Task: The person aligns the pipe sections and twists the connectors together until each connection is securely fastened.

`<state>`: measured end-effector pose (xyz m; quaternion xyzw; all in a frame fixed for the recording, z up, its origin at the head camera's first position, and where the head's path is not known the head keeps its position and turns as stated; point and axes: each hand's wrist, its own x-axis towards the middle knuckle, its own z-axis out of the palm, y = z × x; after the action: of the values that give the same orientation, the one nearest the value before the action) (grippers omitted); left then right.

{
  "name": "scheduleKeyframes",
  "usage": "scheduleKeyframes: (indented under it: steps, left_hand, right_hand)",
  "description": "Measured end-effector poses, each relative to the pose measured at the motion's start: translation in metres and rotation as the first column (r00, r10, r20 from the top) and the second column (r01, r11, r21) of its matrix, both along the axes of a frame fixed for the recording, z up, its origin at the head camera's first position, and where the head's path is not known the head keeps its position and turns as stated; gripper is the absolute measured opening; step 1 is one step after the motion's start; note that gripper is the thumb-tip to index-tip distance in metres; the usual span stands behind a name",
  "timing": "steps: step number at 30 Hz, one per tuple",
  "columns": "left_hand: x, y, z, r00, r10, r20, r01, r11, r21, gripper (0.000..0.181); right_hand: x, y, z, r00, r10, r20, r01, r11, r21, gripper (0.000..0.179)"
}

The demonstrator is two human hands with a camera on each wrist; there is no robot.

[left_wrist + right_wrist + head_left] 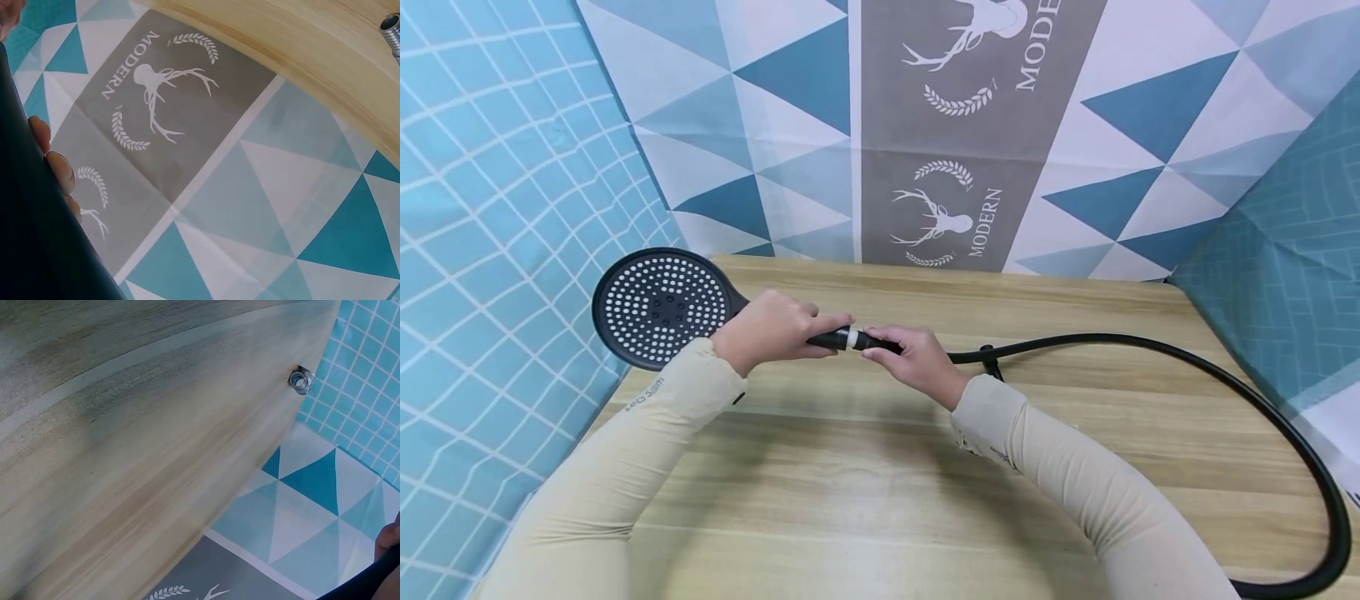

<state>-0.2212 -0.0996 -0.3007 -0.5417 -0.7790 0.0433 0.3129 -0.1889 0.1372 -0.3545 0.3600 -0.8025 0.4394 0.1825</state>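
A round black shower head with pale nozzles faces up at the left in the head view. My left hand grips its handle, whose dark side and my fingertips also appear in the left wrist view. With thumb and fingers, my right hand pinches the black connector of the shower hose. The connector lines up with the handle's lower end, and a white ring shows between them. Part of the handle is hidden by my left hand.
The black hose loops right across the wooden table toward its front. A small black piece lies by the hose. A metal fitting sits near the table's edge in the right wrist view. Patterned sheets stand behind and beside the table.
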Motion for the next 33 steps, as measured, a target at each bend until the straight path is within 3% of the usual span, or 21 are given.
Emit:
scheduleKeyframes:
  steps: [10, 17, 22, 26, 33]
  left_hand:
    - [0.000, 0.001, 0.002, 1.000, 0.018, -0.025, -0.018, 1.000, -0.008, 0.043]
    - [0.002, 0.002, 0.004, 0.999, 0.032, -0.025, -0.033, 0.998, -0.051, 0.042]
    - [0.001, 0.001, 0.005, 0.999, 0.035, -0.009, -0.035, 0.998, -0.053, 0.042]
    - [0.001, -0.001, 0.004, 0.999, 0.039, -0.009, -0.039, 0.998, -0.054, 0.043]
    - [0.000, -0.003, 0.001, 0.999, 0.039, -0.011, -0.040, 0.995, -0.087, 0.042]
  right_hand:
    - [-0.004, 0.002, 0.006, 1.000, -0.002, -0.018, 0.004, 0.994, 0.111, 0.022]
    - [-0.003, 0.001, 0.012, 0.999, -0.042, -0.006, 0.042, 0.969, 0.242, 0.021]
    - [-0.003, 0.000, 0.011, 0.999, -0.014, 0.030, 0.009, 0.988, 0.156, 0.010]
    - [-0.006, -0.002, 0.008, 1.000, 0.012, -0.010, -0.011, 0.996, 0.091, 0.008]
    - [-0.007, -0.003, 0.005, 0.993, 0.048, -0.108, -0.030, 0.987, 0.160, 0.015]
